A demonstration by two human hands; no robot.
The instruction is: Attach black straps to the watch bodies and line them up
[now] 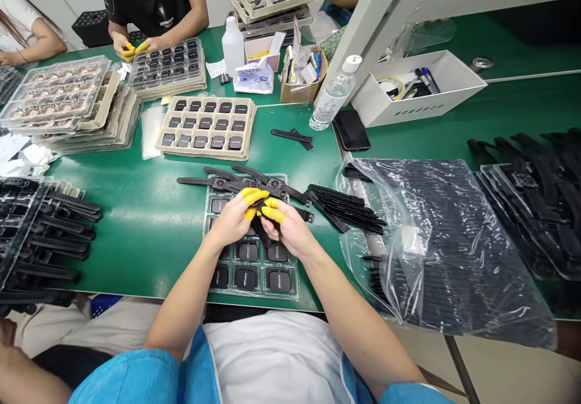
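Both my hands, with yellow finger cots on several fingers, meet above a clear plastic tray [295, 271]. My left hand [232, 217] pinches a black watch strap [262, 232], which hangs down between the hands. From the other side, my right hand [290, 225] grips the same piece. Fingers hide its upper part, so I cannot tell whether a watch case is attached. Square black watch cases [246, 275] sit in the tray's pockets. Across its far end lie smartwatches [275, 183] with straps spread out.
Loose straps [347, 207] and a clear bag of straps [454, 246] lie to the right. Trays of strapped watches [45, 240] stand left. Farther back are a beige tray [250, 125], a water bottle [334, 95], a phone [351, 130] and a white box [417, 104]. A co-worker's hands [131, 46] work opposite.
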